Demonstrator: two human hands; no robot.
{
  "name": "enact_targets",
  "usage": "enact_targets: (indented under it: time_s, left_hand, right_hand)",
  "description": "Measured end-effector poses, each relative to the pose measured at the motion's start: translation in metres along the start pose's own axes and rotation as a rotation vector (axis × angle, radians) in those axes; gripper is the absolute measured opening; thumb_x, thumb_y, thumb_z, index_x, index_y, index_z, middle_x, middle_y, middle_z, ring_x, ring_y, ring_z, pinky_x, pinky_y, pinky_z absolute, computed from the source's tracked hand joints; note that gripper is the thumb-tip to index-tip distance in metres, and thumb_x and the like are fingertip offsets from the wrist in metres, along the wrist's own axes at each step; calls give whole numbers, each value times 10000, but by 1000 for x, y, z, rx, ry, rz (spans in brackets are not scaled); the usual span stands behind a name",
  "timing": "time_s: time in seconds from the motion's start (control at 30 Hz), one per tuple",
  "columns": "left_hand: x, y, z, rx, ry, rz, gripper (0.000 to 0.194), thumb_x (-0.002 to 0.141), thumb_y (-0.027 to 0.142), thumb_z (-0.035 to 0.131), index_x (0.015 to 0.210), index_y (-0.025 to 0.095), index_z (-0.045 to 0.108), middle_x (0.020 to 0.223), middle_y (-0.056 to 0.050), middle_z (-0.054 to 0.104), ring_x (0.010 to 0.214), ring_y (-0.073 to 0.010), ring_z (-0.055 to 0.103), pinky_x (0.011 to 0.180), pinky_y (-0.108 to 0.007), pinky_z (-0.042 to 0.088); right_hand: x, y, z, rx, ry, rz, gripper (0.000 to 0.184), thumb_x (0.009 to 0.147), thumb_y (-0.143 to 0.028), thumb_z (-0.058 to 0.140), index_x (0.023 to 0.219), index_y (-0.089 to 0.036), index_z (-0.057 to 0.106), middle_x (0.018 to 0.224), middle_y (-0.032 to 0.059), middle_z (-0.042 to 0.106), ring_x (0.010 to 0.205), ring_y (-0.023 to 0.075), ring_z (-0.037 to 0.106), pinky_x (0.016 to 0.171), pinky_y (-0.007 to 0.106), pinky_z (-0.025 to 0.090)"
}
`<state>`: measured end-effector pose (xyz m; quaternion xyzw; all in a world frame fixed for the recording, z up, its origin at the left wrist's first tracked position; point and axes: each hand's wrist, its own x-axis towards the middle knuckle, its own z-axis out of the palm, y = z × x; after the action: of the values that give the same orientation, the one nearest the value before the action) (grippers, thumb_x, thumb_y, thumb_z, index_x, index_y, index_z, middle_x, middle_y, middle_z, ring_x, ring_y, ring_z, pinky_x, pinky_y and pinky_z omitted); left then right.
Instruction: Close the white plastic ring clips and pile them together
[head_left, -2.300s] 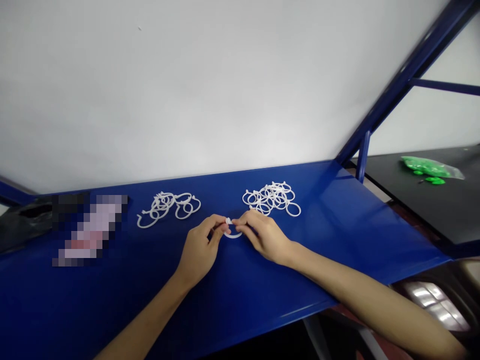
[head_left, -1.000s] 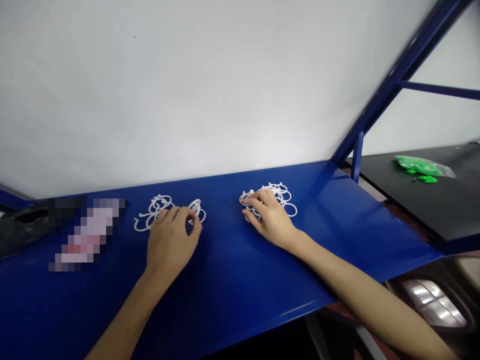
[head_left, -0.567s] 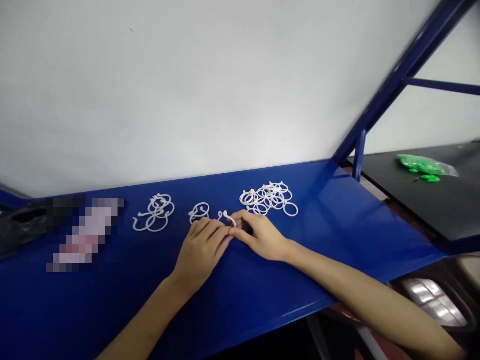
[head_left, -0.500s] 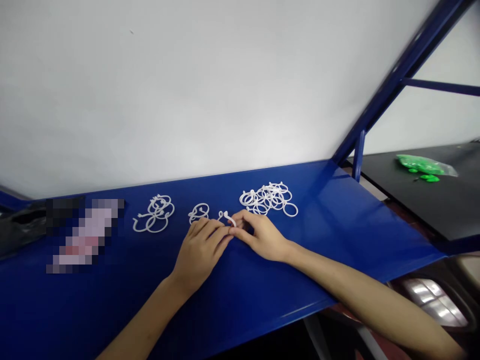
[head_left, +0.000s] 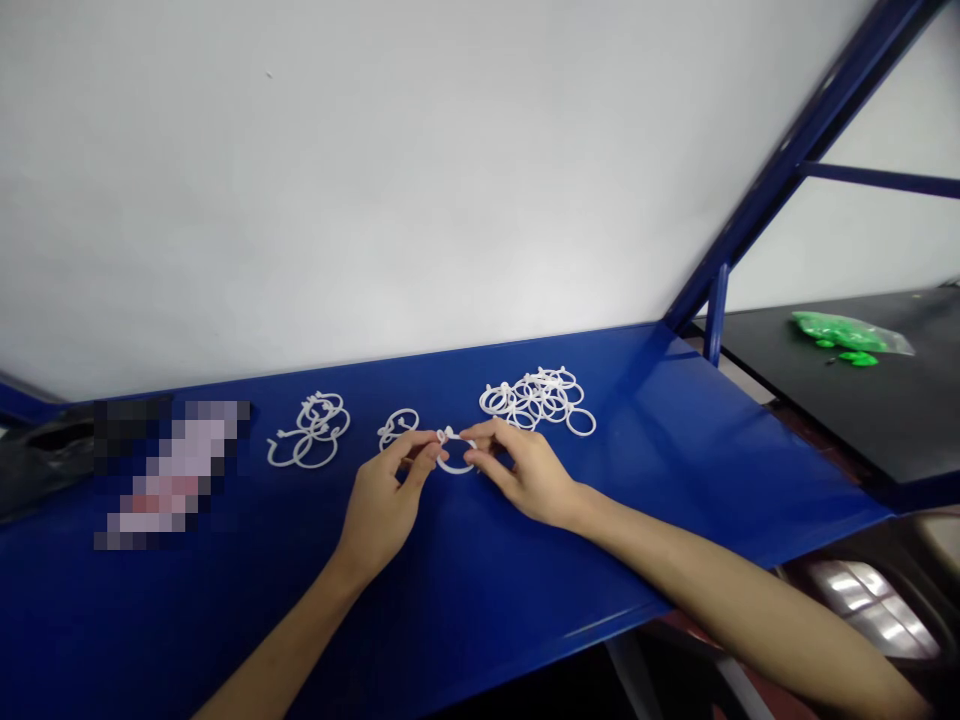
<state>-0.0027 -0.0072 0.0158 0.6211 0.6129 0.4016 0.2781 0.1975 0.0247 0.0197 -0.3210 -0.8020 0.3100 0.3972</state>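
Observation:
Both hands pinch one white plastic ring (head_left: 455, 452) just above the blue shelf (head_left: 480, 560). My left hand (head_left: 386, 495) holds the ring's left side with fingertips closed. My right hand (head_left: 521, 470) grips its right side, thumb and forefinger pressed together. A pile of several white rings (head_left: 538, 398) lies just behind my right hand. A small ring cluster (head_left: 397, 426) sits behind my left hand, and a larger group of rings (head_left: 309, 432) lies further left.
A blurred-out object (head_left: 176, 465) rests at the shelf's left end. A blue diagonal frame bar (head_left: 795, 150) rises at the right. Beyond it, a black surface (head_left: 862, 410) carries a bag of green parts (head_left: 847, 332). A white wall stands behind the shelf.
My left hand set a ring down by the left groups while my right took one from the right pile. Both hands then met in the middle and now hold that ring, its ends together.

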Motion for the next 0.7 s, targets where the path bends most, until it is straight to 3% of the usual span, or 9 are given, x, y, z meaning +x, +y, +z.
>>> enact_targets:
  time_s: [0.2,0.4,0.6,0.7]
  left_hand:
    - [-3,0,4,-24,0,50,317,897,523,564,868,229,681,785,9,717,693,-160,647,697,-280,491]
    - [-4,-5,0,-25,-70,86,268,881,465,599,780,223,655,737,26,690,683,-146,624,684,-266,462]
    - [2,-6,-5,-33,-188,83,294,900,505,568,857,228,654,780,15,684,711,-158,631,672,-274,486]
    - [9,-8,-10,152,-83,192,302,925,493,538,1030,243,672,958,-22,716,858,-198,646,803,-333,510]
  right_hand:
    - [-6,-3,3,0,-81,-46,97,998,-250,540,943,-195,599,914,52,700,860,173,677,761,295,535]
    - [-9,-4,3,-101,-127,-127,127,1019,-216,483,1010,-185,606,912,61,681,796,159,630,741,286,525]
    - [-4,-3,0,-193,-135,-197,157,1025,-203,458,1083,-171,600,932,71,688,815,169,622,754,298,528]
    - [5,5,-9,-263,-37,-184,162,1025,-222,461,1075,-193,612,983,71,684,902,179,636,814,320,534]
